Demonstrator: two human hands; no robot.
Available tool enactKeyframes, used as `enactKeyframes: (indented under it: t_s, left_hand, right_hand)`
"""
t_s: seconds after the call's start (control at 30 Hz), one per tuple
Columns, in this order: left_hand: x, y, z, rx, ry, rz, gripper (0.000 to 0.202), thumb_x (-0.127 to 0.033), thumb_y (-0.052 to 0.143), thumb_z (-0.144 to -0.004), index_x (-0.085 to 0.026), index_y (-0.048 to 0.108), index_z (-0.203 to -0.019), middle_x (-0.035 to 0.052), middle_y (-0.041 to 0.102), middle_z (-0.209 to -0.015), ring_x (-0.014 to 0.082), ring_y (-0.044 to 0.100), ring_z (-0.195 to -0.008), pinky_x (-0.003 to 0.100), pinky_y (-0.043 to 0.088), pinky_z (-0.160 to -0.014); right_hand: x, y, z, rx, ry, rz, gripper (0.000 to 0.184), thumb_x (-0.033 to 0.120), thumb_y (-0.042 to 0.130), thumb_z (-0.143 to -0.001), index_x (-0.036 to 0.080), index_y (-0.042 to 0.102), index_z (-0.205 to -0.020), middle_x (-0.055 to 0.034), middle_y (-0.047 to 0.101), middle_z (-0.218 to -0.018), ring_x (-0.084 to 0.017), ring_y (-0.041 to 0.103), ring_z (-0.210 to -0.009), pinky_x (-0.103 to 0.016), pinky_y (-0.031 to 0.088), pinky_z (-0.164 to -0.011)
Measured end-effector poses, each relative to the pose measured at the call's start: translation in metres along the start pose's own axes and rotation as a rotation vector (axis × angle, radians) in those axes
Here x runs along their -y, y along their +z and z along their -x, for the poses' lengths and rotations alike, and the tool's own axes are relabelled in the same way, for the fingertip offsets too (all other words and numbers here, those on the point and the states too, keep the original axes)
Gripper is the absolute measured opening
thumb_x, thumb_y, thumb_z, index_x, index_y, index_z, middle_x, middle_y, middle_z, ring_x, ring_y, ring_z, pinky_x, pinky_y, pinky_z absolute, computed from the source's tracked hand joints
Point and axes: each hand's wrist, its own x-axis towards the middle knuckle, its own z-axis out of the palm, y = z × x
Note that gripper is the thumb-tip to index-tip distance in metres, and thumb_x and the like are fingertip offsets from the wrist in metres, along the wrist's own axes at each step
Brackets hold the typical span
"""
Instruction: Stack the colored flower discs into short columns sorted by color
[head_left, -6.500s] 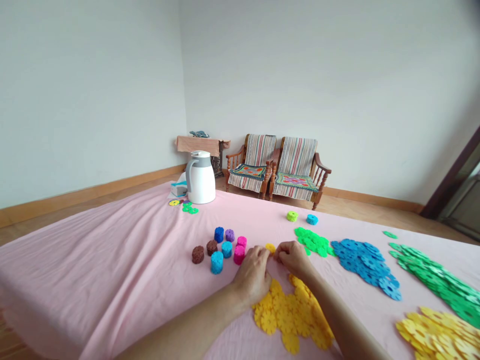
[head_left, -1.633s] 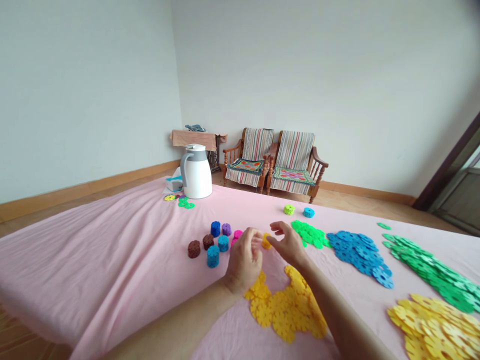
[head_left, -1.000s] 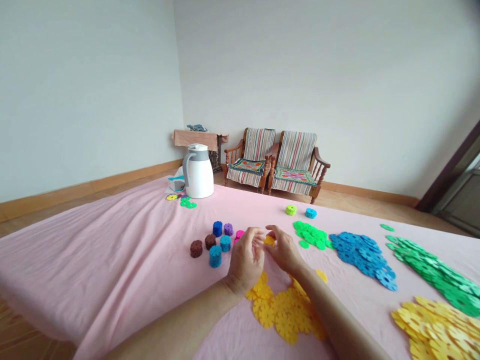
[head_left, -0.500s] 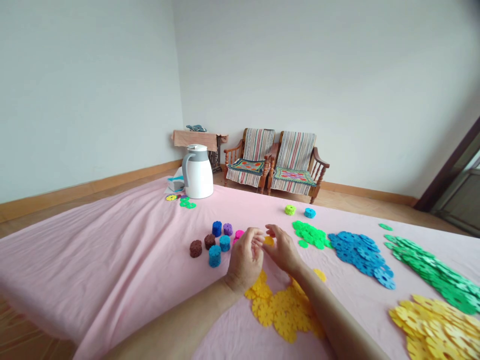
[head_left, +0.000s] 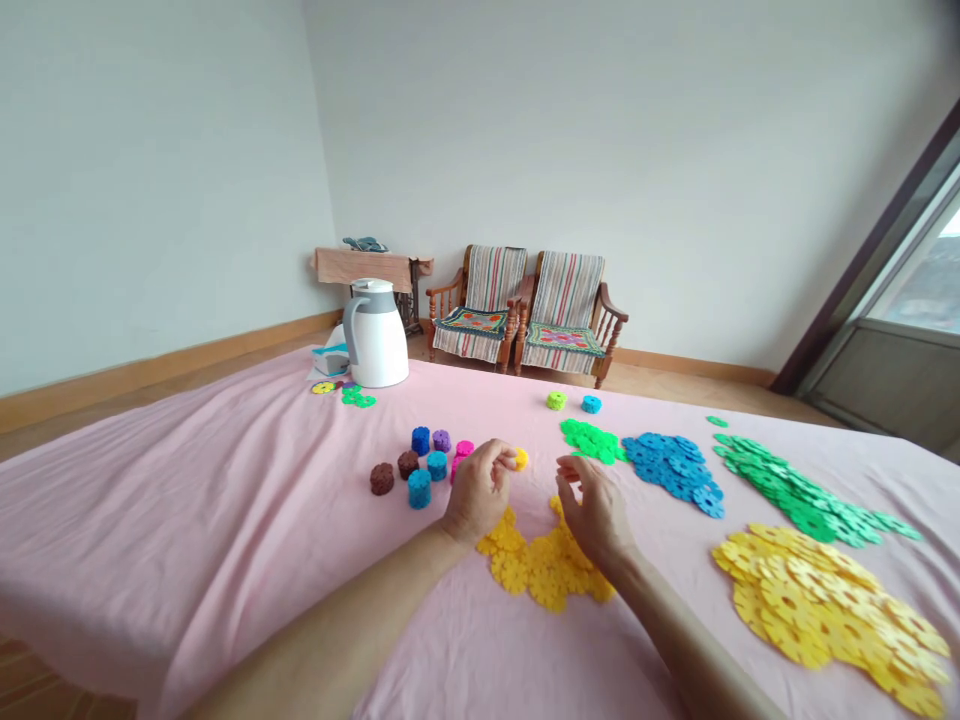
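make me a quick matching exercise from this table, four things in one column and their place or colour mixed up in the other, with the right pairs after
1. left hand
2. jug
3. purple stack
4. bright green pile

A. next to the blue pile
B. close to the small yellow stack
C. white with a grey handle
D. beside the dark blue stack

Right pairs: 1-B, 2-C, 3-D, 4-A

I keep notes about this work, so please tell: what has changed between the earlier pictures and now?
The right hand has drawn away from the yellow stack, rightward and back toward the middle yellow pile. The left hand stays at the stack; whether it grips is unclear. Jug and blue pile stayed put.
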Motion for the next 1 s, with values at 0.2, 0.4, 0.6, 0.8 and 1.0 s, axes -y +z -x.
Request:
enactKeyframes:
  t_s: [0.2,0.4,0.6,0.8,1.0]
  left_hand:
    - [0.004,-0.001,0.002,0.024,-0.004,-0.014,0.036,0.006,0.036,-0.062,-0.017,0.056,-0.08,0.0007,0.065,-0.075,0.0137,0.062,-0.074,0.024,0.049,-0.069]
    - [0.008,0.001,0.004,0.005,0.008,-0.007,0.037,0.007,0.036,-0.061,-0.017,0.056,-0.082,0.0005,0.065,-0.074,0.0133,0.062,-0.072,0.023,0.049,-0.068]
    - [0.006,0.001,0.004,0.017,-0.002,-0.008,0.036,0.008,0.036,-0.061,-0.017,0.055,-0.08,0.0007,0.065,-0.073,0.0129,0.062,-0.07,0.022,0.049,-0.067]
    - [0.007,0.002,0.003,0.012,-0.02,-0.021,0.034,0.006,0.036,-0.063,-0.017,0.055,-0.079,0.0002,0.064,-0.072,0.013,0.062,-0.071,0.023,0.049,-0.067]
    - [0.011,0.004,0.004,0.001,-0.013,-0.021,0.034,0.006,0.036,-0.063,-0.017,0.055,-0.08,0.0005,0.064,-0.073,0.0137,0.061,-0.072,0.025,0.049,-0.067]
  right_hand:
    - [-0.016,-0.005,-0.008,-0.096,0.044,0.148,0.025,0.022,0.036,-0.082,0.014,0.059,-0.091,-0.0108,0.066,-0.088,-0.019,0.06,-0.08,-0.032,0.045,-0.074]
    - [-0.029,-0.008,-0.012,-0.05,0.022,0.222,0.026,0.021,0.037,-0.081,0.016,0.061,-0.089,-0.0088,0.068,-0.087,-0.019,0.06,-0.078,-0.03,0.044,-0.071]
    - [-0.042,-0.008,-0.014,-0.044,0.011,0.208,0.023,0.022,0.04,-0.079,0.017,0.061,-0.085,-0.0064,0.067,-0.082,-0.018,0.059,-0.076,-0.028,0.043,-0.07]
    - [-0.048,-0.01,-0.014,-0.039,0.021,0.201,0.022,0.024,0.041,-0.078,0.019,0.062,-0.081,-0.0041,0.067,-0.076,-0.017,0.059,-0.072,-0.026,0.042,-0.065]
    - [-0.043,-0.013,-0.012,-0.037,0.042,0.2,0.022,0.024,0.041,-0.077,0.018,0.063,-0.079,-0.0047,0.067,-0.075,-0.017,0.06,-0.071,-0.028,0.043,-0.067]
